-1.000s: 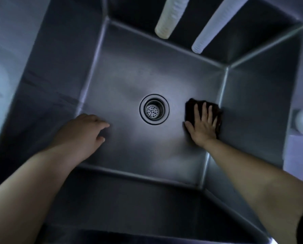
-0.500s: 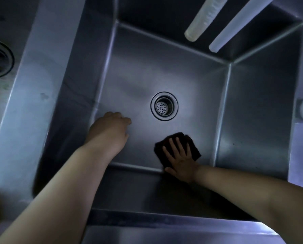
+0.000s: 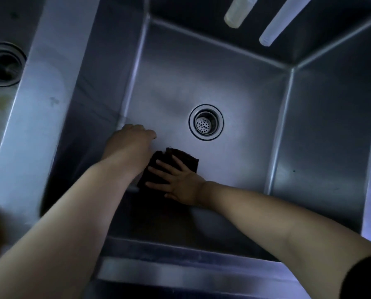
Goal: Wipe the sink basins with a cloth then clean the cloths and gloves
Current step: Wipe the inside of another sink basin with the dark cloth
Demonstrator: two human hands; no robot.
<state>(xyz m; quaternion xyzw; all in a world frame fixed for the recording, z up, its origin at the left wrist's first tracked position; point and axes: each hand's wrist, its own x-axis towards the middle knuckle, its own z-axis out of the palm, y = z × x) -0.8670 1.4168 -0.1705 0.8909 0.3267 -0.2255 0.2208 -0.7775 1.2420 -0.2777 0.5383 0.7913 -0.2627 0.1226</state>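
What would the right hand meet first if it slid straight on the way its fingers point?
Probably the left forearm: the right hand, flat on the dark cloth, points toward the basin's left wall, and the forearm crosses that line first. Depth is unclear.

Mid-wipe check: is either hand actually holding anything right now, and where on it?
Nothing is gripped. The right hand presses flat, fingers spread, on top of the dark cloth on the basin floor. The left hand holds nothing.

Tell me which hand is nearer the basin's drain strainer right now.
Left, narrowly. The left hand rests on the basin floor left of the drain strainer; the right hand presses the dark cloth nearer the front wall.
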